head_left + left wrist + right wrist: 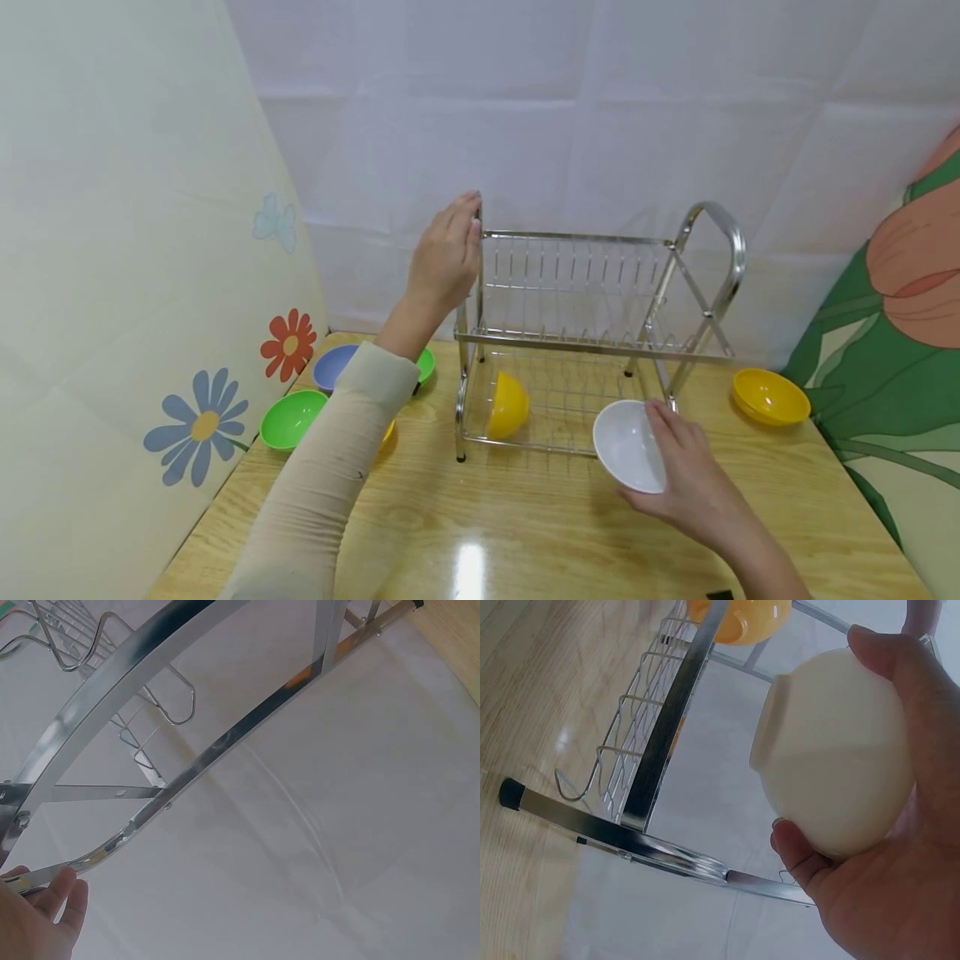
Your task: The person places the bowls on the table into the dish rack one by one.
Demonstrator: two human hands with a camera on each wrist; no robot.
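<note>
A white bowl (628, 446) is in my right hand (693, 483), thumb on one side and fingers on the other. In the head view its inside faces me, in front of the lower tier's right end; the right wrist view shows its outside and foot ring (769, 724). My left hand (444, 254) holds the top of the left side frame of a two-tier metal dish rack (570, 342). In the left wrist view, fingers (73, 904) lie around the bent tube (94, 859). A yellow bowl (510, 406) stands on its side in the lower tier, toward the left.
Left of the rack, partly behind my left sleeve, are a green bowl (288, 421), a blue bowl (330, 367), another green bowl (426, 365) and a yellow rim (388, 431). A yellow bowl (770, 397) sits right of the rack. White cloth (585, 108) hangs behind the wooden table (525, 525).
</note>
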